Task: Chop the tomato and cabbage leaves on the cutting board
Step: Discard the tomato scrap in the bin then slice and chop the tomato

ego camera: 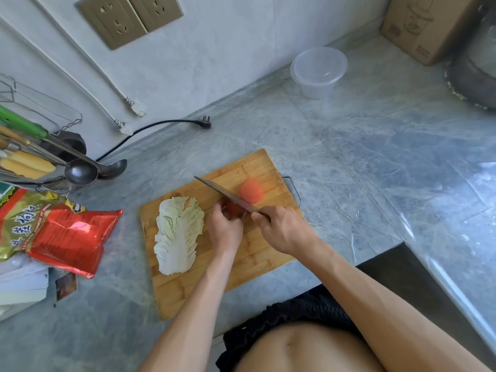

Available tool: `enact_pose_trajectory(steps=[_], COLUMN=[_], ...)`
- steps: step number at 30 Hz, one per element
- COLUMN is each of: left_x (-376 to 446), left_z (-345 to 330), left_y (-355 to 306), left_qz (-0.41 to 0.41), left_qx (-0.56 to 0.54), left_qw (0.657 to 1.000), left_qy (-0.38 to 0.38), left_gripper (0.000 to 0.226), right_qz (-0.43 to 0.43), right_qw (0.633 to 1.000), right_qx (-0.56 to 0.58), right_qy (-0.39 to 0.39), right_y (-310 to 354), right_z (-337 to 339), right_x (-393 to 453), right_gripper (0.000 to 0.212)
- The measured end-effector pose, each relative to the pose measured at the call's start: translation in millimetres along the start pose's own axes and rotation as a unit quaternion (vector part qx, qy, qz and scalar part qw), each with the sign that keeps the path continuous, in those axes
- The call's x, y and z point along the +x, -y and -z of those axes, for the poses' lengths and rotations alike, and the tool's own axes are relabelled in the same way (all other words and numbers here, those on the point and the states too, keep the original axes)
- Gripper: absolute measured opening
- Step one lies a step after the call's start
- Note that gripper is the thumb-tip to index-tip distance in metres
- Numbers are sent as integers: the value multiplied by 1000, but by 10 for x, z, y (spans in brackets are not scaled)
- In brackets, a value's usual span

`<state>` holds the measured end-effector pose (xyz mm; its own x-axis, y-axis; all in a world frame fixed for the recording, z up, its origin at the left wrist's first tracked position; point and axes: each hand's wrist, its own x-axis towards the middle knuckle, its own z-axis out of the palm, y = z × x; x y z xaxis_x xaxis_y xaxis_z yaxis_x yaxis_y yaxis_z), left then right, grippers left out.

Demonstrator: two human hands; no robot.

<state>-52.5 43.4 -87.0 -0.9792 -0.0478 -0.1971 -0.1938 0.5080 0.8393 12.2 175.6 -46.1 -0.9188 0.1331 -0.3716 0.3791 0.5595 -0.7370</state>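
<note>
— Why curl your left hand (225,229) over the tomato half (234,209)?
— It pins it still while my right hand (282,230) grips the knife (226,195).
— The rest?
— Other half (251,190) waits cut-side up; cabbage leaves (178,233) lie left (cutting board (193,291), tabletop (349,162)).

Single head-worn wide-angle view, looking forward and steeply down from above the person's own torso, close over the grey marbled surface (362,146), cutting board (188,285) near centre, back wall (214,49) tilted across the top
</note>
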Motion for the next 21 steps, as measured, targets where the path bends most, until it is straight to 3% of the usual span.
enact_pose_trajectory(steps=[3,6,16,21], left_x=[-12,-41,-44,-10], left_z=[18,44,34,-12], left_y=[-21,-39,-57,-2], left_qz=[-8,-11,-49,-69], left_qx=[5,8,22,26], left_qw=[1000,999,998,997], left_qy=[28,42,13,-7], left_gripper=[40,42,38,23], right_qz=[-26,-29,36,45], right_qw=[997,994,996,999], right_qx=[65,101,69,15], right_qy=[-14,-22,-31,-14], right_y=[-4,60,73,60], right_z=[115,146,249,285], right_x=[113,168,-254,-455], right_gripper=[47,48,48,46])
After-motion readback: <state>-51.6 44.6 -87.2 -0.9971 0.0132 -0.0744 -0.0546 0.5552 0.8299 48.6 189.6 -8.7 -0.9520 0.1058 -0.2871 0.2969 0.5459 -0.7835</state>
